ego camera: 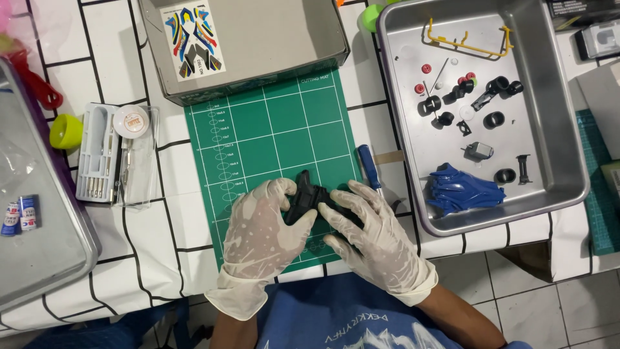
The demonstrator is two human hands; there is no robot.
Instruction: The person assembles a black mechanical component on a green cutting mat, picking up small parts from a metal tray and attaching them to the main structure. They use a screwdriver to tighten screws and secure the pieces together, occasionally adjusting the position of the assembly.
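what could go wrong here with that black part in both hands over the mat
1. The black plastic part is pinched between the gloved left hand and right hand; too much force might snap it.
2. The blue-handled screwdriver lies right beside the right hand and could get knocked away.
3. Any small piece that pops off might bounce off the green cutting mat.

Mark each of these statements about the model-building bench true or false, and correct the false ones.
1. Both hands wear pale disposable gloves. True: left hand and right hand are gloved.
2. The hands hold a black plastic part over the green cutting mat. True.
3. The blue car body shell lies on the cutting mat. False: it lies in the metal tray on the person's right.
4. The blue-handled screwdriver is in the right hand. False: it lies on the table beside the mat.
5. Black tyres lie in the tray. True.
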